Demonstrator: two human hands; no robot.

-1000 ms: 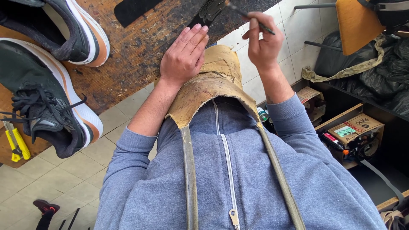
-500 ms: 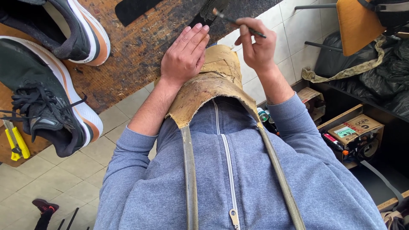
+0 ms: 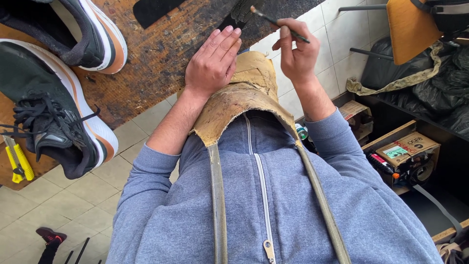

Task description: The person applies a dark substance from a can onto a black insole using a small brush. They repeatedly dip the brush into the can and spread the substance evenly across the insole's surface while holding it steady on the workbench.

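My right hand [image 3: 297, 53] grips a thin dark brush [image 3: 278, 23] whose tip rests on a black strip of material [image 3: 239, 12] at the workbench edge. My left hand [image 3: 212, 61] lies flat, fingers together, on the worn wooden workbench [image 3: 161, 58] beside that strip. A stiff, glue-stained tan apron [image 3: 244, 98] hangs from two straps over my blue-grey zip hoodie.
Two dark running shoes with orange-and-white soles [image 3: 88, 34] [image 3: 53, 117] sit on the bench at left. A yellow utility knife [image 3: 17, 161] lies near the bench's left edge. A black sole piece [image 3: 154, 10] lies at the top. Boxes [image 3: 405, 149] and black bags [image 3: 425, 83] stand at right.
My right hand has swung the brush leftward, so its tip now reaches the black strip. My left hand has stayed flat on the bench.
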